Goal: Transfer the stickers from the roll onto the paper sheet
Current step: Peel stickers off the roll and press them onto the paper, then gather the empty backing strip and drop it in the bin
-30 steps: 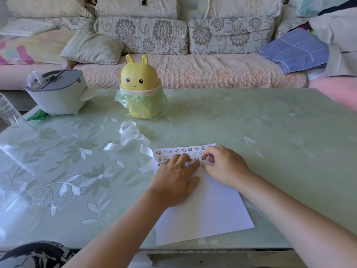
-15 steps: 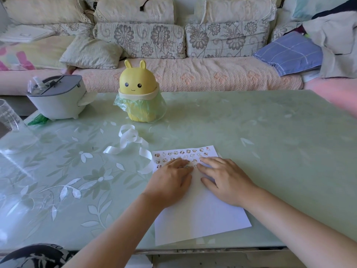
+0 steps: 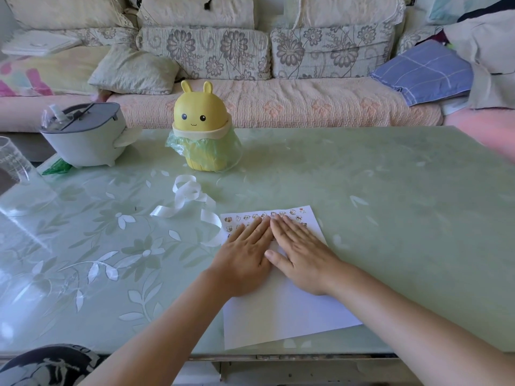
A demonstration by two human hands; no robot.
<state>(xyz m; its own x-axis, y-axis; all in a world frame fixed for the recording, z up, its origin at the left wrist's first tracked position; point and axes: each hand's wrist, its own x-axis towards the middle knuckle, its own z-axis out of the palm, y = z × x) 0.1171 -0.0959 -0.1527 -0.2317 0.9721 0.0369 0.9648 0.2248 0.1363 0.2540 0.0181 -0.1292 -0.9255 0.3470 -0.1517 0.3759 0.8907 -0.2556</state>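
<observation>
A white paper sheet (image 3: 281,319) lies on the green table near its front edge. Small cartoon stickers (image 3: 278,214) run in rows along the sheet's far end. My left hand (image 3: 246,253) and my right hand (image 3: 302,254) lie flat side by side on the sheet with fingers straight, pressing over the lower sticker rows and hiding part of them. A curled white backing strip (image 3: 189,197) from the roll lies on the table just left of the sheet, with no stickers visible on it.
A yellow bunny-shaped bin (image 3: 202,135) with a green bag stands behind the strip. A grey-lidded white appliance (image 3: 83,137) and a clear cup (image 3: 12,160) sit at the far left. A sofa with cushions (image 3: 250,79) runs behind the table (image 3: 390,218).
My right hand went from pinching at the sticker rows to lying flat. Both hands now press flat on the sheet with fingers together. The view has tilted slightly.
</observation>
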